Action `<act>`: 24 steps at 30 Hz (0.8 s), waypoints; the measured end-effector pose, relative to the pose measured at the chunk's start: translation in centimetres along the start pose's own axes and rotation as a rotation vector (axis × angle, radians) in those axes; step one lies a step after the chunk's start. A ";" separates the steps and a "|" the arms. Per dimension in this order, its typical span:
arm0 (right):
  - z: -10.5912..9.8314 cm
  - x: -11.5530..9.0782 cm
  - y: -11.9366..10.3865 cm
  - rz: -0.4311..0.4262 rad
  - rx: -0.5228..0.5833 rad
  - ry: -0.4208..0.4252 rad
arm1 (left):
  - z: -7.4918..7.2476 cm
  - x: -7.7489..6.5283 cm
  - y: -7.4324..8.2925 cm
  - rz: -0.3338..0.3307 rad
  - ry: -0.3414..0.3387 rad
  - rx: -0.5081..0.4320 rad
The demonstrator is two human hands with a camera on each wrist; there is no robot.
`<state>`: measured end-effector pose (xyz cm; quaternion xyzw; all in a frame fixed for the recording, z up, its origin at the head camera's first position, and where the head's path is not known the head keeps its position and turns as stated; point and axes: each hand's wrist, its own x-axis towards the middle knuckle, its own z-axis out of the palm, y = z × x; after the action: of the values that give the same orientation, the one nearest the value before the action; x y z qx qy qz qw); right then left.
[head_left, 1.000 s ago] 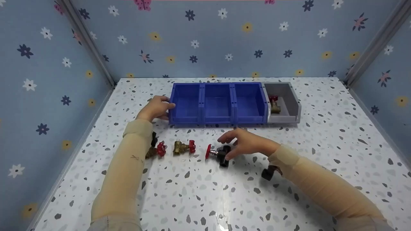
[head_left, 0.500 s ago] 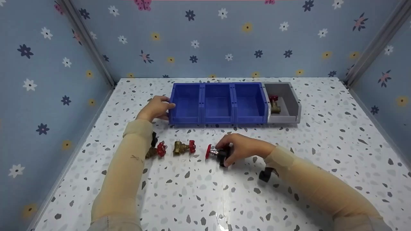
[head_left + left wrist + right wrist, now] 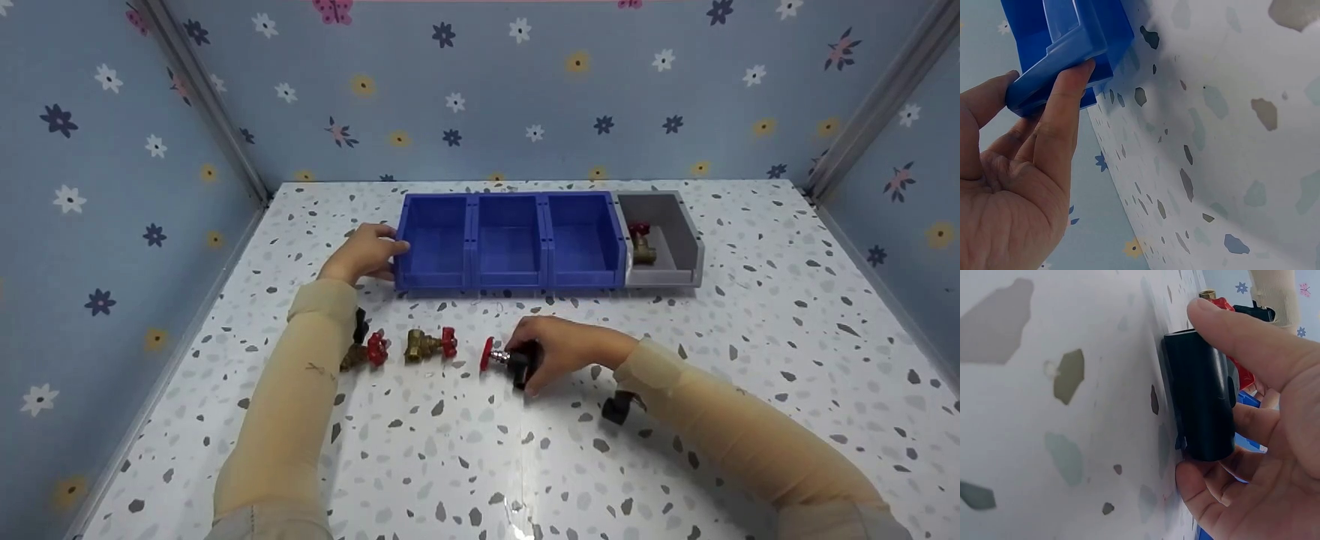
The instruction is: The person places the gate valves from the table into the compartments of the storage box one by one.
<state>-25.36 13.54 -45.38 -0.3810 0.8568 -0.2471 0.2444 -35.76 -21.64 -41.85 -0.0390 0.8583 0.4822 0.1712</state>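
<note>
L hand (image 3: 364, 251) grips the L side wall of the leftmost blue bin (image 3: 433, 280), thumb over the rim, fingers round the outer face. R hand (image 3: 566, 349) holds the black valve (image 3: 520, 369) btwn thumb & fingers, one at each end of its body per R wrist view; valve sits low at the table (image 3: 450, 465), in front of the bins, can't tell if it's lifted. Its red wheel (image 3: 486, 354) points L, toward a brass valve (image 3: 422, 346) lying near it, apart. 2nd brass valve (image 3: 375, 349) is farther L, partly hidden by the L sleeve (image 3: 289, 397). Grey bin (image 3: 664, 279), R end of the row, has another red-wheeled valve (image 3: 643, 251) inside. Flowered wall (image 3: 487, 97) behind.
</note>
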 end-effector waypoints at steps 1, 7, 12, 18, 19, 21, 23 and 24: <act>0.0 0.0 0.0 -0.004 -0.004 0.001 | 0.0 0.0 0.0 0.001 -0.001 0.002; 0.1 0.1 0.1 -0.009 -0.007 0.016 | 0.0 -0.1 0.1 -0.002 -0.006 -0.004; 0.5 0.1 0.3 -0.024 -0.007 0.031 | 0.0 -0.3 0.0 0.008 -0.018 -0.001; 0.5 0.0 -0.2 -0.025 0.002 0.037 | 0.0 -0.2 -0.1 0.022 -0.015 -0.007; 0.5 0.0 -0.3 -0.021 0.007 0.036 | 0.0 -0.2 -0.1 0.024 -0.015 -0.006; 0.4 -0.1 -0.4 -0.019 0.019 0.036 | 0.0 -0.2 -0.1 0.028 -0.014 -0.003; 0.4 0.0 -0.5 -0.019 0.025 0.036 | 0.0 -0.2 -0.1 0.027 -0.015 -0.002; 0.4 0.0 -0.5 -0.019 0.028 0.036 | -0.1 -0.2 -0.1 0.026 -0.015 -0.002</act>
<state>-24.83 13.19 -45.42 -0.3810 0.8539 -0.2684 0.2319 -35.59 -21.74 -41.82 -0.0245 0.8568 0.4857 0.1715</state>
